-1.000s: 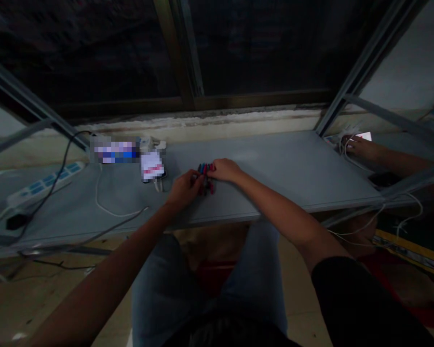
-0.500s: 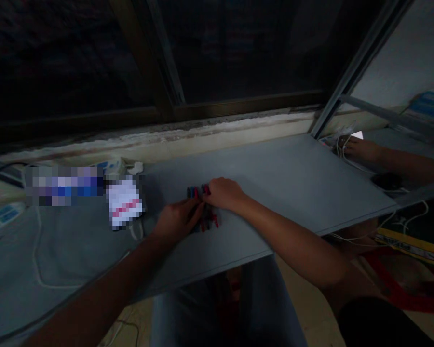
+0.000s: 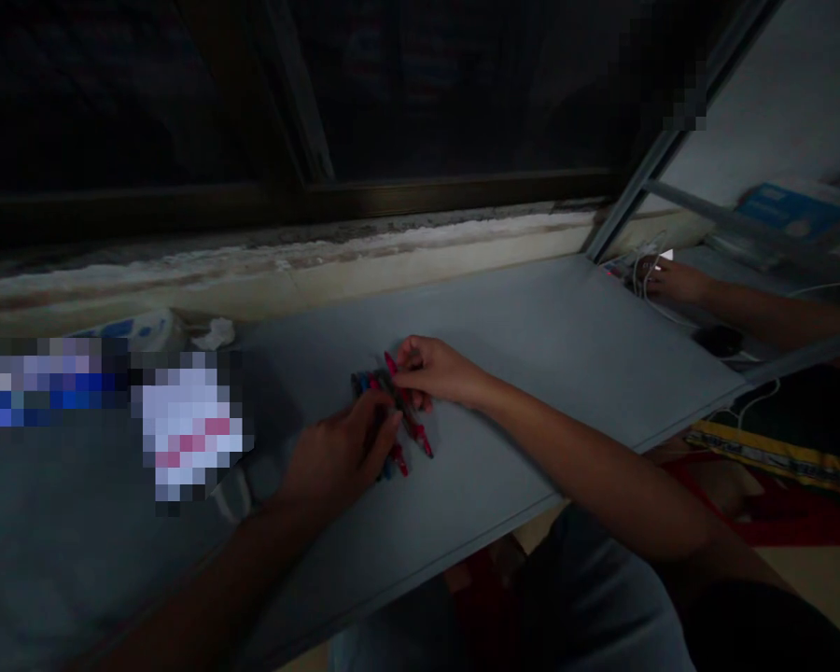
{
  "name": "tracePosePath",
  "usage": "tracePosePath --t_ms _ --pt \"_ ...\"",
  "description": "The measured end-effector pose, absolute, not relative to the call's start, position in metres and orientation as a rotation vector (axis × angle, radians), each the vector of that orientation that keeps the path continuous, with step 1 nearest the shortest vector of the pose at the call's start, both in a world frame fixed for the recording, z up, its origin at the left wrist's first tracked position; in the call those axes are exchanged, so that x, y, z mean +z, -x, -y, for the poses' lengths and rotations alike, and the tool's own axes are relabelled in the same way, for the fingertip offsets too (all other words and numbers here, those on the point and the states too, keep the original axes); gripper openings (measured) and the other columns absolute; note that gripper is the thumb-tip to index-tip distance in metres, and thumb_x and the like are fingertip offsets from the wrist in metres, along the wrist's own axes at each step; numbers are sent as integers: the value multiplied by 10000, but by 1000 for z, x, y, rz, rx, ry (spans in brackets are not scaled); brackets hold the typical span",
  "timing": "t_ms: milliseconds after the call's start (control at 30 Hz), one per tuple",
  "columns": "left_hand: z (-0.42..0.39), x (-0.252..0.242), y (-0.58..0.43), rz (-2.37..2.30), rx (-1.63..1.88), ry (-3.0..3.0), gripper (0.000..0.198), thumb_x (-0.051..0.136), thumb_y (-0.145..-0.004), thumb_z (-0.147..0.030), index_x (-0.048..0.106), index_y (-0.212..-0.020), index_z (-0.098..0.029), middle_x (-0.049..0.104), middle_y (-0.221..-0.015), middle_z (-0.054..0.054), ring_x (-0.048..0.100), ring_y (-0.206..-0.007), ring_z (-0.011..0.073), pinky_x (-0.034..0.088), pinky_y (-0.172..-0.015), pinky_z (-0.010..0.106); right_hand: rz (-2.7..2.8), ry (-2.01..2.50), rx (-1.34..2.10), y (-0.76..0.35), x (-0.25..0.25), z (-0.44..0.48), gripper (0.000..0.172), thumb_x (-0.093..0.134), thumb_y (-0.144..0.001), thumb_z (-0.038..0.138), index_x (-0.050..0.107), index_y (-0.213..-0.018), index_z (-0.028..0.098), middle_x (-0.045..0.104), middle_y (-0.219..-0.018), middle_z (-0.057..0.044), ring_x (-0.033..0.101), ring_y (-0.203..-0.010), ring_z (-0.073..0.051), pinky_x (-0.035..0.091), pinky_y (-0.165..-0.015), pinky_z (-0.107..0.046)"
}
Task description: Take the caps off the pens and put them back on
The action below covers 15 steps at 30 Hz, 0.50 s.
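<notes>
A small bunch of pens (image 3: 365, 383), with blue, dark and red ones side by side, lies on the grey tabletop (image 3: 511, 327). My left hand (image 3: 332, 446) is closed over the bunch from the left, and its fingers cover the middle of the pens. From the right, my right hand (image 3: 442, 371) is closed on a red pen (image 3: 421, 435) at the edge of the bunch, slanted slightly away from the others. Its tips stick out above and below the fingers. The pens' exact number is hard to make out in the dim light.
Left of the pens is a blurred white packet (image 3: 192, 429) with a pink band. Behind it sit a white power strip (image 3: 147, 331) and a crumpled tissue (image 3: 214, 333). At the far right, another person's hand (image 3: 679, 280) rests among white cables beyond a metal post (image 3: 623, 219).
My right hand has loosened from its closed grip over the bunch and shifted slightly right with a red pen. More of the pens shows between my hands. The view has turned a little.
</notes>
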State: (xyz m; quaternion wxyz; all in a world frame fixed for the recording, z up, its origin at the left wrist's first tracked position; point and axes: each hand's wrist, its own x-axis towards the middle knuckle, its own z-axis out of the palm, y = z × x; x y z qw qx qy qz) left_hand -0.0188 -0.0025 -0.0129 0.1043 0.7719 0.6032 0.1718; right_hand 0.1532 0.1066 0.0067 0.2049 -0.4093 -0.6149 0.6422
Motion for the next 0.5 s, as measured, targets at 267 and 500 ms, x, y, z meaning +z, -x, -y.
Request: tracePosePath --t_ms 267,500 --pt "0 -12 14 -1711 461 -2391 480 355 -1069 -546 724 -1132 -245 786 -947 50 734 -785 218 479 -679 298 1815 1075 1775 -159 5 -104 222 611 -947 64 536 -769 174 552 -513 85 512 -409 -55 448 -381 -151" --pt "-1 -2 13 -1691 381 -2435 452 368 -1060 -508 732 -1061 -239 776 -862 47 706 -697 197 465 -648 284 1822 1028 1757 -163 8 -104 287 599 -998 118 499 -739 190 540 -464 90 496 -380 -58 405 -366 -146"
